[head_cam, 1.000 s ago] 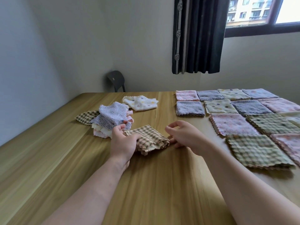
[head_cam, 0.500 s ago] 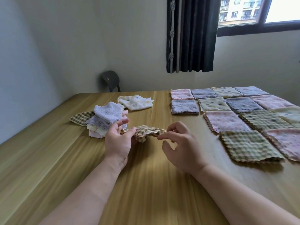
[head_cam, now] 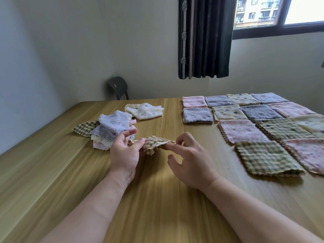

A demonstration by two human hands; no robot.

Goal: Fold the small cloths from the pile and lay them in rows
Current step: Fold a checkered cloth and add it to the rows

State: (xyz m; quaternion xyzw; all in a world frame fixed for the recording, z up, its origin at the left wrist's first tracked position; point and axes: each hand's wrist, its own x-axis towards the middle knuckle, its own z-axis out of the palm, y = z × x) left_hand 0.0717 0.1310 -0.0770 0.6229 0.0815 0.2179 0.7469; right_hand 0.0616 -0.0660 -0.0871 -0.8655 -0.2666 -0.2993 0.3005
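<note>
Checked cloth is off the table, bunched and not yet folded; long axis runs 9-to-3 between the hands; pinked edge faces the camera.

Left hand has the 9 o'clock end pinched, thumb on the near face, fingers behind, index loosely extended; right hand sits at the 3 o'clock end, fingers curled, index tip on the corner, thumb hanging clear below; can't tell if that's a real grip or just a touch.

Key relation: the rows lie at 2-3 o'clock of the cloth, so the right hand is nearer for the lay-down; nearest piece is a folded checked cloth; judgement: the fold comes first.

Pile is at 10 o'clock, just beyond the left hand; a white dotted cloth lies loose at 12 o'clock.

Chair carries a small tag, too small to read; no other writing or brand visible.
</note>
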